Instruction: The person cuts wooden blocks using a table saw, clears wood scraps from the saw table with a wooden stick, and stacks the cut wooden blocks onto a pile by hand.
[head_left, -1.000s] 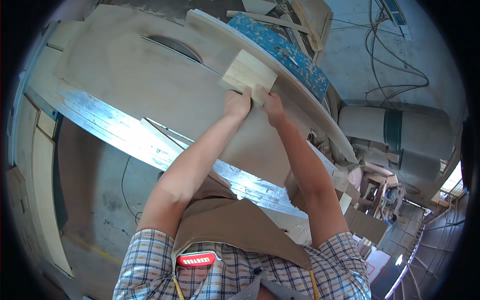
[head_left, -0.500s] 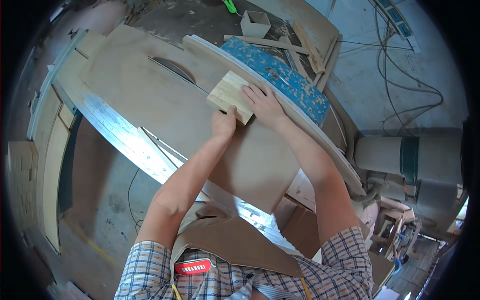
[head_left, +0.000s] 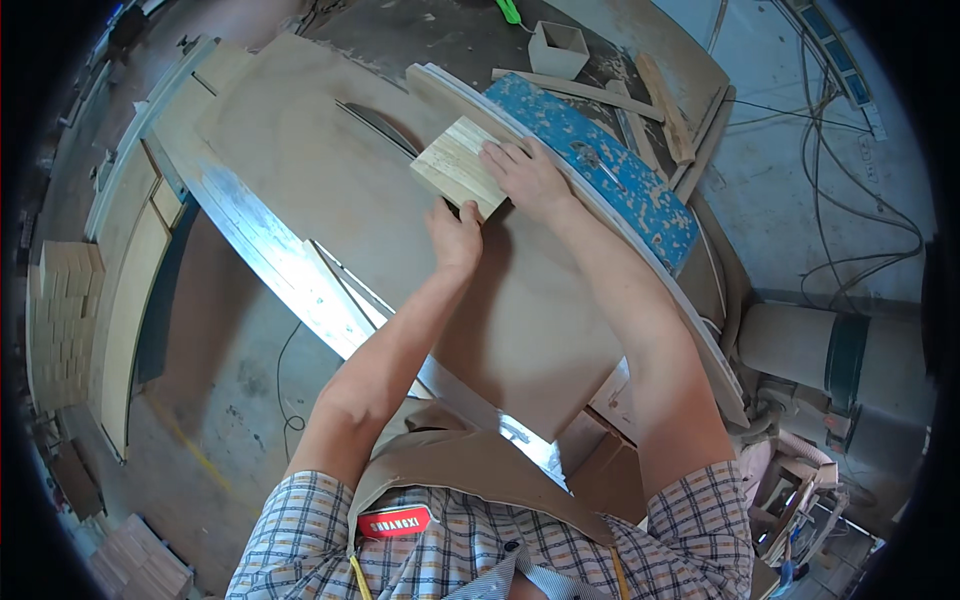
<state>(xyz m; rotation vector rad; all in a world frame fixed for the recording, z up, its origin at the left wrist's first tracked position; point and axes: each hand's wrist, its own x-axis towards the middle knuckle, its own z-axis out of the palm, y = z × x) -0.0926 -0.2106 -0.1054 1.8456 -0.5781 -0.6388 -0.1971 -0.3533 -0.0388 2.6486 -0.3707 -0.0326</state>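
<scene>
A pale, striped wooden block (head_left: 452, 162) lies on the brown saw table (head_left: 500, 330), with its far left corner at the saw blade (head_left: 385, 125). The blade stands up through the tabletop, and part of it is hidden behind the block. At the block's near edge my left hand (head_left: 456, 235) is closed on it, thumb and fingers gripping the side. My right hand (head_left: 530, 180) holds the block's right side, its bent fingers over the top face. That hand is beside the long, pale fence (head_left: 640, 245), which runs along the block's right.
Beyond the fence lies a flaked blue board (head_left: 600, 165), with loose wood strips (head_left: 665, 110) and a square, open container (head_left: 558, 50) behind it. Stacked wood pieces (head_left: 65, 320) stand far left. Hanging cables (head_left: 820, 180) and a large grey cylinder (head_left: 790, 340) are at right.
Both hands have pushed the block forward along the fence, toward the blade, and less of the blade shows. The whole view has shifted, so the surroundings appear farther right.
</scene>
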